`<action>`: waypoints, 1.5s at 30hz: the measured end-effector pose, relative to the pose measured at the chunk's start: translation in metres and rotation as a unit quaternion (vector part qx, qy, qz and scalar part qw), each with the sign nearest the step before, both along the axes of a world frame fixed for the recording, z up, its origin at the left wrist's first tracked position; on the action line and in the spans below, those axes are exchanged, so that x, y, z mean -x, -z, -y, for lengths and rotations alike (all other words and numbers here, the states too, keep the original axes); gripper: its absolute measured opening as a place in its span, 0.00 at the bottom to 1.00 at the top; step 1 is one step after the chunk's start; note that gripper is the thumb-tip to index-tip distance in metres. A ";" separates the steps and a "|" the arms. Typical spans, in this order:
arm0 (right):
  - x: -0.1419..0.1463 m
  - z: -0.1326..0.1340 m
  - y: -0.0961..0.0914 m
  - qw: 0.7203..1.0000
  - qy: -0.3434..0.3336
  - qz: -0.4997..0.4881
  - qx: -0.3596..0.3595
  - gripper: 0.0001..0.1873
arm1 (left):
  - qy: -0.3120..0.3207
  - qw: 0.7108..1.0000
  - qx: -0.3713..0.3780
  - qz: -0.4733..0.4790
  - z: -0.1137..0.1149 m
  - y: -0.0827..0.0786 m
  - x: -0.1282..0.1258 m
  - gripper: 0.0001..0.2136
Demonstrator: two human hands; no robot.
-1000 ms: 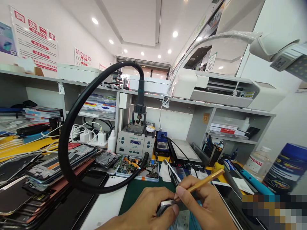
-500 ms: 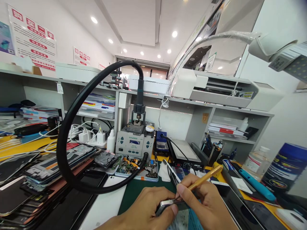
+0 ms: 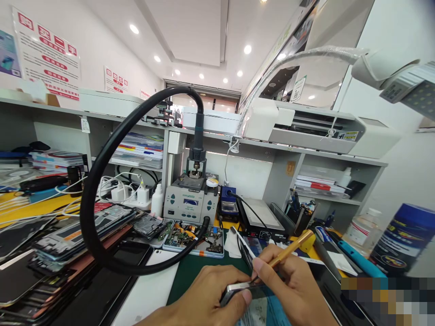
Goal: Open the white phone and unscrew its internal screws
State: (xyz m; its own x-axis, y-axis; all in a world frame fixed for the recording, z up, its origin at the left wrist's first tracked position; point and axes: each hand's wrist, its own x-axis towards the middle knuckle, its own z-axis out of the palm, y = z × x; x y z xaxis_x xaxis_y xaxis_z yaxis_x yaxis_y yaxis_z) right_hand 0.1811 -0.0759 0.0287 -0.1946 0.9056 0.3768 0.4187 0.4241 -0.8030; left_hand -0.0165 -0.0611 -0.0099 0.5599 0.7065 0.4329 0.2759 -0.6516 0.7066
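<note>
My left hand (image 3: pixel 212 294) is closed around a phone with a silver edge (image 3: pixel 238 287), thumb along the near side and fingers over the far side. Pinched in my right hand (image 3: pixel 288 283) is a slim gold-handled tool (image 3: pixel 292 249), its handle slanting up to the right. The tool's thin tip meets the phone's upper edge near my left fingertips; its exact kind is unclear. Much of the phone is hidden by both hands. A white stick-like thing (image 3: pixel 245 243) stands behind my right hand.
A thick black hose (image 3: pixel 90 199) loops from the hot-air station (image 3: pixel 190 203) across the left side. Stacked phone parts (image 3: pixel 84 231) lie left, beside a tray of circuit boards (image 3: pixel 180 235). At right are a blue can (image 3: pixel 403 240) and a clear bottle (image 3: pixel 363 226).
My right hand and the gold tool have shifted slightly to the right along the phone's edge. My left hand keeps its hold in nearly the same place.
</note>
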 end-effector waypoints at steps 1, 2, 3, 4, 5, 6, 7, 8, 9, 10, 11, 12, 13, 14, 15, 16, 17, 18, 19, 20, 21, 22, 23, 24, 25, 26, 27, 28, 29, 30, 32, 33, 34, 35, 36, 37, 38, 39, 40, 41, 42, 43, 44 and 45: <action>0.000 0.000 0.000 1.000 -0.001 0.000 0.002 0.24 | -0.007 1.000 -0.005 0.001 0.000 0.001 0.000 0.15; -0.001 -0.001 0.001 1.000 -0.002 -0.002 0.005 0.24 | -0.011 1.000 -0.008 0.002 0.001 0.001 0.000 0.15; -0.001 -0.001 0.001 1.000 -0.002 -0.008 0.009 0.24 | -0.013 1.000 -0.008 0.003 0.001 0.001 0.001 0.15; -0.001 0.000 0.000 1.000 -0.002 -0.018 0.015 0.24 | -0.009 1.000 -0.008 0.003 0.001 0.002 0.001 0.15; -0.001 0.000 0.000 0.999 -0.004 -0.031 0.022 0.23 | -0.006 1.000 -0.006 0.001 0.001 0.002 0.000 0.15; -0.001 0.000 -0.001 0.999 -0.006 -0.043 0.028 0.23 | -0.002 1.000 -0.005 -0.002 0.000 0.001 0.000 0.15; -0.001 0.001 -0.001 0.998 -0.010 -0.050 0.030 0.22 | -0.001 1.000 -0.004 -0.003 0.000 0.001 0.000 0.14; -0.001 0.002 -0.001 0.998 -0.014 -0.047 0.027 0.22 | 0.000 1.000 -0.003 -0.004 -0.001 -0.001 0.000 0.14; -0.001 0.002 -0.001 0.999 -0.017 -0.034 0.020 0.22 | 0.005 1.000 0.001 -0.004 -0.001 -0.002 0.000 0.14; 0.000 0.002 0.000 1.000 -0.018 -0.011 0.011 0.22 | 0.014 1.000 0.005 -0.005 -0.001 -0.004 -0.001 0.14; 0.000 0.003 0.001 1.000 -0.018 0.013 0.000 0.22 | 0.025 1.000 0.011 -0.006 -0.002 -0.006 -0.001 0.14; 0.000 0.003 0.002 0.999 -0.017 0.035 -0.009 0.21 | 0.036 0.999 0.016 -0.008 -0.001 -0.008 -0.001 0.14; 0.001 0.003 0.003 0.999 -0.016 0.049 -0.014 0.21 | 0.041 0.999 0.021 -0.009 -0.001 -0.009 -0.001 0.15; 0.001 0.004 0.004 0.998 -0.016 0.056 -0.017 0.21 | 0.044 0.999 0.024 -0.008 -0.001 -0.011 -0.002 0.16; 0.001 0.004 0.004 0.998 -0.017 0.058 -0.020 0.20 | 0.041 0.999 0.026 -0.005 0.000 -0.011 -0.002 0.16; 0.001 0.004 0.004 0.998 -0.018 0.057 -0.023 0.20 | 0.037 0.999 0.026 -0.002 0.001 -0.011 -0.002 0.17; 0.001 0.004 0.004 0.998 -0.018 0.058 -0.027 0.19 | 0.034 0.999 0.026 -0.001 0.001 -0.011 -0.002 0.17; 0.001 0.004 0.004 0.997 -0.020 0.061 -0.031 0.19 | 0.033 0.999 0.024 -0.001 0.001 -0.010 -0.002 0.17; 0.001 0.004 0.004 0.997 -0.020 0.064 -0.035 0.18 | 0.033 0.999 0.022 -0.003 0.001 -0.008 -0.002 0.17; 0.001 0.004 0.004 0.997 -0.023 0.068 -0.038 0.18 | 0.035 0.999 0.022 -0.005 0.001 -0.006 -0.002 0.16; 0.001 0.004 0.004 0.996 -0.025 0.069 -0.041 0.18 | 0.035 0.999 0.023 -0.007 0.001 -0.005 -0.002 0.16; 0.001 0.004 0.004 0.996 -0.027 0.070 -0.044 0.17 | 0.033 0.999 0.023 -0.009 0.000 -0.004 -0.001 0.15; 0.001 0.003 0.004 0.996 -0.029 0.070 -0.048 0.17 | 0.033 0.999 0.025 -0.011 0.000 -0.003 -0.001 0.14; 0.002 0.003 0.004 0.996 -0.030 0.070 -0.051 0.16 | 0.033 0.999 0.027 -0.013 0.000 -0.002 -0.001 0.13; 0.002 0.003 0.004 0.996 -0.030 0.070 -0.053 0.16 | 0.031 0.999 0.028 -0.013 -0.001 -0.003 -0.001 0.12; 0.001 0.002 0.004 0.996 -0.032 0.070 -0.055 0.16 | 0.027 0.999 0.029 -0.011 -0.001 -0.004 -0.001 0.11; 0.001 0.002 0.005 0.995 -0.033 0.070 -0.056 0.15 | 0.026 0.999 0.031 -0.009 -0.001 -0.005 -0.001 0.11; 0.001 0.002 0.005 0.995 -0.034 0.071 -0.057 0.15 | 0.026 0.999 0.034 -0.007 -0.001 -0.006 -0.001 0.11; 0.000 0.001 0.006 0.995 -0.035 0.071 -0.059 0.16 | 0.026 0.999 0.037 -0.006 -0.001 -0.008 -0.002 0.11; -0.001 0.001 0.007 0.995 -0.034 0.070 -0.061 0.16 | 0.029 0.999 0.040 -0.006 -0.001 -0.009 -0.002 0.11; -0.002 0.001 0.009 0.995 -0.028 0.069 -0.060 0.17 | 0.037 0.998 0.050 -0.006 -0.001 -0.011 -0.003 0.14; -0.002 0.001 0.010 0.996 -0.025 0.069 -0.058 0.18 | 0.041 0.998 0.052 -0.006 -0.001 -0.011 -0.003 0.15; -0.002 0.001 0.010 0.996 -0.022 0.068 -0.056 0.18 | 0.042 0.998 0.054 -0.006 -0.001 -0.012 -0.003 0.16; -0.003 0.001 0.011 0.996 -0.020 0.068 -0.054 0.19 | 0.043 0.998 0.053 -0.006 -0.001 -0.012 -0.002 0.17; -0.003 0.001 0.011 0.996 -0.018 0.067 -0.054 0.19 | 0.041 0.998 0.048 -0.008 -0.001 -0.011 -0.002 0.17; -0.003 0.001 0.010 0.996 -0.015 0.065 -0.056 0.20 | 0.037 0.998 0.042 -0.009 -0.001 -0.011 -0.002 0.16; -0.003 0.001 0.010 0.996 -0.014 0.064 -0.057 0.20 | 0.034 0.999 0.037 -0.010 -0.001 -0.011 -0.002 0.16; -0.003 0.001 0.009 0.996 -0.014 0.063 -0.057 0.21 | 0.030 0.999 0.034 -0.010 -0.001 -0.010 -0.001 0.15; -0.002 0.001 0.009 0.996 -0.016 0.062 -0.057 0.21 | 0.028 0.999 0.030 -0.009 0.000 -0.010 -0.001 0.15; -0.002 0.000 0.008 0.996 -0.018 0.062 -0.055 0.21 | 0.029 0.999 0.028 -0.009 0.000 -0.010 -0.001 0.15; -0.002 0.000 0.008 0.997 -0.019 0.062 -0.052 0.22 | 0.030 0.999 0.028 -0.009 0.000 -0.010 -0.001 0.15; -0.002 0.000 0.007 0.997 -0.018 0.062 -0.050 0.22 | 0.031 0.999 0.030 -0.008 0.000 -0.010 -0.001 0.15; -0.002 0.001 0.007 0.997 -0.016 0.061 -0.049 0.22 | 0.031 0.999 0.032 -0.006 0.000 -0.010 -0.001 0.16; -0.002 0.001 0.006 0.997 -0.013 0.061 -0.049 0.22 | 0.033 0.999 0.036 -0.004 0.000 -0.009 0.000 0.16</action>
